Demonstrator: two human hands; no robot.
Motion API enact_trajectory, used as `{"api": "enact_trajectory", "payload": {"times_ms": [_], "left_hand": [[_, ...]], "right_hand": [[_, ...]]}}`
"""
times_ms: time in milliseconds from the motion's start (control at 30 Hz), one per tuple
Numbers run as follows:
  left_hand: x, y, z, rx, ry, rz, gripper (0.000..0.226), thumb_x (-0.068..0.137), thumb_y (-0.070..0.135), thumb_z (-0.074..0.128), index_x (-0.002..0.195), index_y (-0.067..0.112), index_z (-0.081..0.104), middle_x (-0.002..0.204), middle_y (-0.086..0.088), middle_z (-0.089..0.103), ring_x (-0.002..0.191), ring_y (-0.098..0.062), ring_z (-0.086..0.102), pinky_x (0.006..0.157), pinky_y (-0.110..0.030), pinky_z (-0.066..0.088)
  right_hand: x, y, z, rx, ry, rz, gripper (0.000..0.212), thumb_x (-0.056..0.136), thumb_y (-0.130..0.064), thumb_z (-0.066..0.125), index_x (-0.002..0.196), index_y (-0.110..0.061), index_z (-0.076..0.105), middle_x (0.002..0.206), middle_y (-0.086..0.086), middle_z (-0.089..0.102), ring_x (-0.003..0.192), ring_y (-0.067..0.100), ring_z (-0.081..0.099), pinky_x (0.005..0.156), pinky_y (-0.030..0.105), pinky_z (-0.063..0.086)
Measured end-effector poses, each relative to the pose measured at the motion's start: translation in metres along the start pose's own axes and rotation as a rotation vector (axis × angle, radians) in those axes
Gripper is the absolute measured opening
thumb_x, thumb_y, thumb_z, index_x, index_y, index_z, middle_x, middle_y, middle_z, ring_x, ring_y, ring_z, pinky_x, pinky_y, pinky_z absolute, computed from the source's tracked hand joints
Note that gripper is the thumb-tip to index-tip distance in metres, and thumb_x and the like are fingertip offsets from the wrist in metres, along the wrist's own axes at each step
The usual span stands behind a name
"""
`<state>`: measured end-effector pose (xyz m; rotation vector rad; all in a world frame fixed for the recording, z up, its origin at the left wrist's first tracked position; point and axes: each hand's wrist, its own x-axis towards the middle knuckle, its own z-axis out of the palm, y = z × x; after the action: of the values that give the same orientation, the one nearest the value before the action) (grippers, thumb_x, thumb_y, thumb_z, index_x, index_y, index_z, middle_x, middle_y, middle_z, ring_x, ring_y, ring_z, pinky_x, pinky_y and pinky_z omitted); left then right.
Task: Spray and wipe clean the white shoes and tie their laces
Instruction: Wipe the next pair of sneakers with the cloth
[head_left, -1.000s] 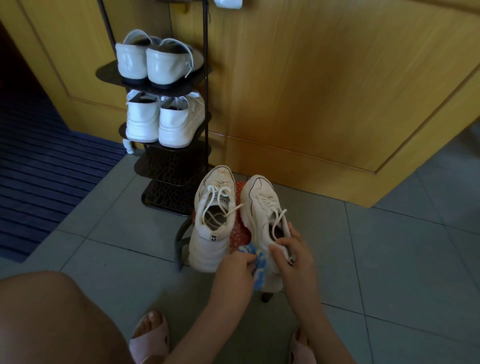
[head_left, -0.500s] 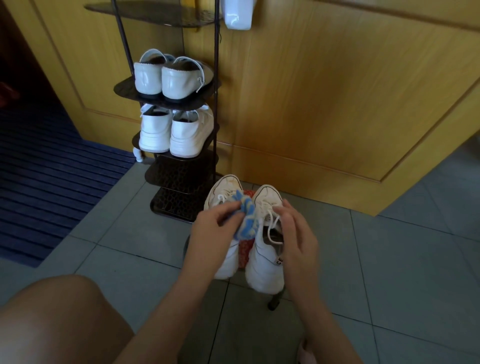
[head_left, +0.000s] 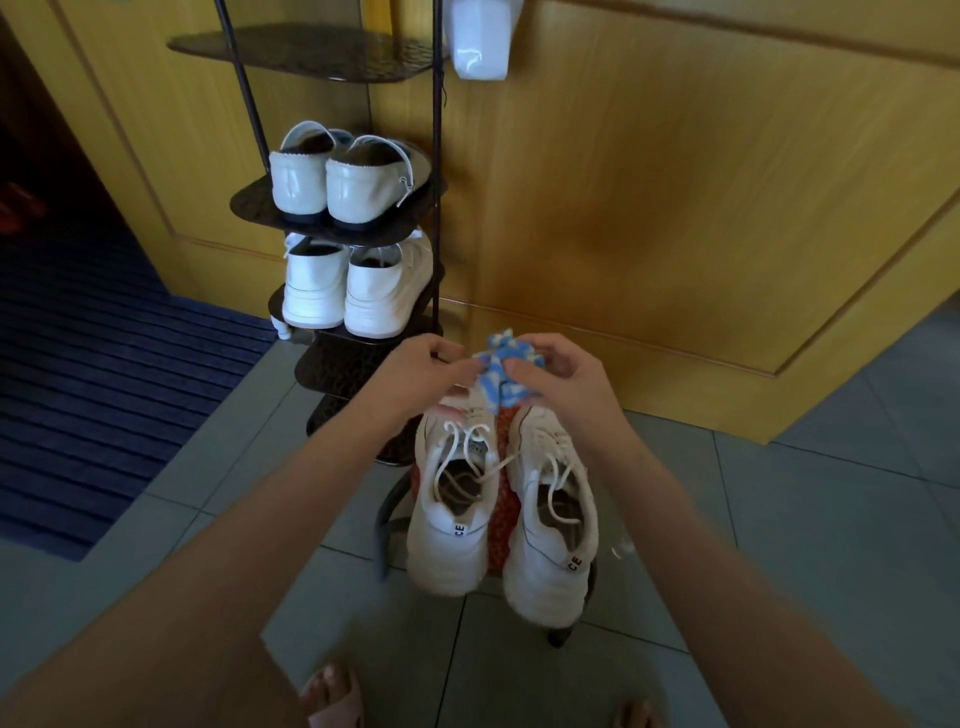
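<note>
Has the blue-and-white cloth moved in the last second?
Yes. The cloth went from the heel end of the sneakers to their toes, pinched by the left hand and right hand.

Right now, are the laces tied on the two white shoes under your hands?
No, the laces lie loose and untied on both white shoes, while the left hand and right hand pinch the blue cloth.

- Black shoe rack (head_left: 332, 374), lower shelves mottled.
- Off-white sneakers (head_left: 452, 535) in front of the rack, with white laces and black heel-tab letters.
- Blue-and-white checked cloth (head_left: 501, 376) in front of the rack.
- Red-orange stool seat (head_left: 501, 499), pale-speckled.
- Dark blue ribbed mat (head_left: 104, 389) left of the rack.
- Honey-yellow wood panelling (head_left: 675, 208) behind the rack.
- Grey-green floor tiles (head_left: 831, 545).
</note>
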<state>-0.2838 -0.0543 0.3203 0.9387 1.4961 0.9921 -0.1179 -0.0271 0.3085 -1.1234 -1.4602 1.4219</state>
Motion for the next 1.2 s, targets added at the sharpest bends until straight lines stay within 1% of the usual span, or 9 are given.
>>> {"api": "enact_trajectory", "payload": {"times_ms": [200,267,400,467,567,733,867,1000,1200], "left_hand": [[0.049,-0.029,-0.023,0.600,0.076,-0.076,0.052,0.084,0.036,0.066,0.126,0.010,0.051,0.121,-0.013,0.057,0.105,-0.027,0.059,0.078,-0.037,0.053],[0.058,-0.041,-0.025,0.545,-0.022,-0.190,0.064,0.082,0.040,0.066,0.134,0.009,0.043,0.129,-0.012,0.051,0.109,-0.026,0.055,0.078,-0.040,0.055],[0.066,-0.051,-0.021,0.442,-0.090,-0.224,0.082,0.079,0.043,0.068,0.144,0.011,0.029,0.141,-0.011,0.041,0.113,-0.022,0.052,0.080,-0.036,0.055],[0.066,-0.052,-0.016,0.492,-0.091,-0.168,0.082,0.075,0.050,0.069,0.141,0.015,0.036,0.138,-0.008,0.046,0.111,-0.019,0.055,0.081,-0.034,0.055],[0.064,-0.050,-0.008,0.602,-0.137,-0.101,0.062,0.070,0.060,0.067,0.115,0.018,0.060,0.112,0.000,0.063,0.096,-0.011,0.060,0.083,-0.033,0.054],[0.064,-0.052,0.001,0.782,-0.100,-0.078,0.062,0.073,0.055,0.068,0.120,0.016,0.059,0.117,0.000,0.060,0.109,-0.016,0.057,0.089,-0.027,0.046],[0.065,-0.061,0.003,0.746,-0.016,-0.083,0.060,0.069,0.056,0.070,0.113,0.017,0.058,0.113,-0.002,0.061,0.107,-0.017,0.055,0.087,-0.028,0.045],[0.059,-0.069,0.004,0.668,0.018,-0.058,0.077,0.072,0.047,0.073,0.135,0.014,0.044,0.139,-0.002,0.047,0.127,-0.016,0.044,0.096,-0.019,0.034],[0.059,-0.074,0.004,0.657,0.029,-0.070,0.091,0.051,0.070,0.066,0.127,0.024,0.049,0.128,0.005,0.051,0.116,-0.014,0.051,0.097,-0.035,0.045]], "right_hand": [[0.074,0.022,-0.012,-0.260,-0.016,0.006,0.025,0.083,-0.017,0.071,0.106,-0.008,0.067,0.107,0.012,0.067,0.099,0.028,0.064,0.089,0.046,0.052],[0.096,0.033,-0.007,-0.392,-0.087,-0.016,0.027,0.084,-0.020,0.070,0.109,-0.011,0.068,0.107,0.007,0.067,0.099,0.023,0.063,0.090,0.044,0.051],[0.120,0.051,0.009,-0.599,-0.276,-0.026,0.032,0.089,-0.025,0.064,0.120,-0.019,0.063,0.109,-0.005,0.059,0.096,0.010,0.052,0.077,0.011,0.039],[0.123,0.063,0.015,-0.780,-0.420,-0.040,0.035,0.092,-0.031,0.059,0.126,-0.023,0.059,0.108,-0.006,0.057,0.093,0.009,0.042,0.078,0.019,0.032],[0.122,0.077,0.015,-0.853,-0.539,-0.077,0.037,0.094,-0.030,0.054,0.130,-0.022,0.056,0.138,0.005,0.050,0.106,0.008,0.051,0.082,0.016,0.028],[0.121,0.086,0.005,-0.863,-0.475,-0.163,0.032,0.090,-0.009,0.059,0.120,-0.020,0.065,0.138,0.000,0.051,0.128,0.013,0.043,0.099,0.019,0.035],[0.131,0.090,0.001,-0.790,-0.349,-0.118,0.035,0.088,0.002,0.051,0.112,-0.016,0.069,0.128,0.001,0.060,0.085,0.000,0.060,0.067,0.005,0.042],[0.137,0.087,-0.022,-0.661,-0.248,-0.047,0.046,0.084,0.011,0.044,0.110,-0.018,0.070,0.118,-0.005,0.063,0.039,0.004,0.040,0.042,0.014,0.030],[0.109,0.083,0.003,-0.794,-0.486,-0.118,0.038,0.095,-0.019,0.053,0.132,-0.023,0.054,0.148,-0.014,0.036,0.122,-0.001,0.046,0.089,0.005,0.035]]}}
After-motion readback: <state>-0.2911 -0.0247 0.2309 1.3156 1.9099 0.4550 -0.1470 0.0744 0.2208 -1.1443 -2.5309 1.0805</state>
